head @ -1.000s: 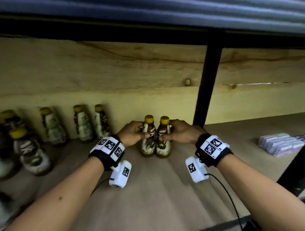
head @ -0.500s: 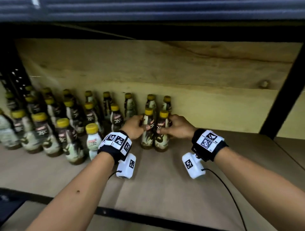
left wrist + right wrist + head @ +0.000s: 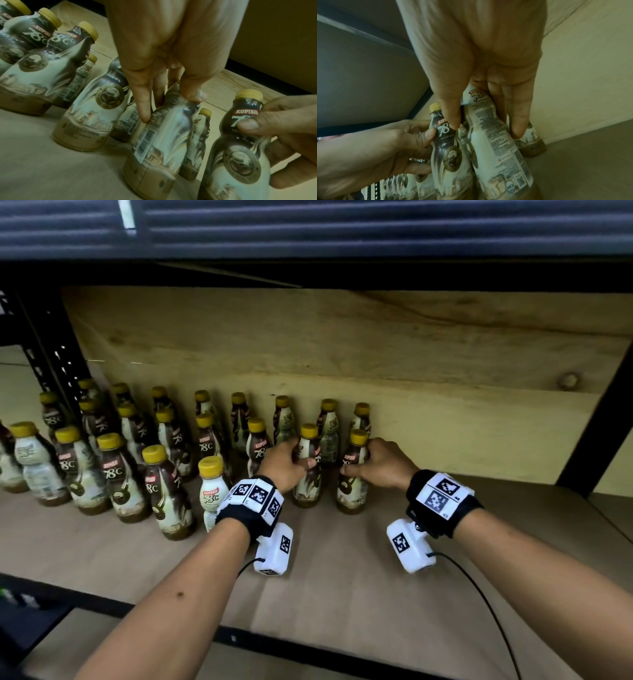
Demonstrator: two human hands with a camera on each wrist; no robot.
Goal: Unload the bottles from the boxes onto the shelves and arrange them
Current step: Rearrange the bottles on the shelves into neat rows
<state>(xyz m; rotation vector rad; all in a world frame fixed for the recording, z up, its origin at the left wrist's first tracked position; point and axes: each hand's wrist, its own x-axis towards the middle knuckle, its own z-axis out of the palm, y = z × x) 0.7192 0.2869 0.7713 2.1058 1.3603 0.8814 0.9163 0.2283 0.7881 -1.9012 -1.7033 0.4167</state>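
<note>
Two coffee-latte bottles with yellow caps stand on the wooden shelf, at the right end of a group of the same bottles. My left hand grips the left bottle by its upper body. My right hand grips the right bottle the same way. The left wrist view shows my left hand with thumb and fingers curled round its bottle. In the right wrist view my right hand clasps its bottle. A small gap separates the two bottles.
Several rows of matching bottles fill the shelf's left half, and a back row stands behind my hands. A wooden back panel closes the rear. Black uprights stand at the left and right. Bare shelf lies to the right.
Both hands carried the two bottles leftward along the shelf, from beside the right upright to the end of the bottle rows. The bottles now stand slightly apart instead of touching.
</note>
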